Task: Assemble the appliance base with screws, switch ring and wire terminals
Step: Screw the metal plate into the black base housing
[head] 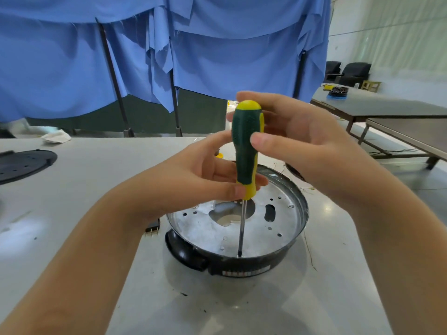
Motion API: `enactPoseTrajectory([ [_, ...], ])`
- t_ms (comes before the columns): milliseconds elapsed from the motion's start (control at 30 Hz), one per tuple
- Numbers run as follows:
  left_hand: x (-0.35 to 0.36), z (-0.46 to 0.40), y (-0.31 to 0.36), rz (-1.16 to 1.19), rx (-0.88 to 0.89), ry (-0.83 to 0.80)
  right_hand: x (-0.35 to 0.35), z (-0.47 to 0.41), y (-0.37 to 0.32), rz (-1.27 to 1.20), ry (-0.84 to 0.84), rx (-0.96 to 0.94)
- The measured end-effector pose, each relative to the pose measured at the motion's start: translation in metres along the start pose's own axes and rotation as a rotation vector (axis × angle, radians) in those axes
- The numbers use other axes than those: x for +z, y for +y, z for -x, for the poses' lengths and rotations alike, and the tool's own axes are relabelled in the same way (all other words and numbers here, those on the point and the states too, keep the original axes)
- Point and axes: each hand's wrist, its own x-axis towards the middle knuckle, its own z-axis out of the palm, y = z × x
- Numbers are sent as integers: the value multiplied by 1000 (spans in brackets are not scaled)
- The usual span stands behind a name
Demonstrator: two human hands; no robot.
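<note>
I am seeing the appliance base (242, 228) sitting lower centre on the tabletop (96, 189), screwdriver (245, 146) standing upright in it, left hand (203, 180) pinching the handle's lower end, right hand (290, 139) fingers curling round its top.

- A pale grey table (84, 238) is carrying the work, its far edge meeting the blue curtain's frame.
- The round appliance base (242, 238) is sitting on it near the middle, open metal side up.
- A black perforated disc (21, 164) is lying at the far left.
- A small black connector (152, 227) is lying just left of the base.
- A crumpled white cloth (56, 136) is resting at the far edge.
</note>
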Motion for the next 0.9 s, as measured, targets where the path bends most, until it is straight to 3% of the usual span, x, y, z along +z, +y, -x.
enactPoseTrajectory([
  [133, -1, 0, 0, -32, 1, -23, 1, -1, 0, 67, 23, -30],
  [333, 8, -7, 2, -174, 19, 185, 8, -3, 1, 179, 188, -25],
  [600, 1, 0, 4, -14, 6, 26, -2, 3, -2, -87, -34, 3],
  [900, 8, -6, 3, -212, 9, 163, 5, -1, -1, 255, 119, -109],
])
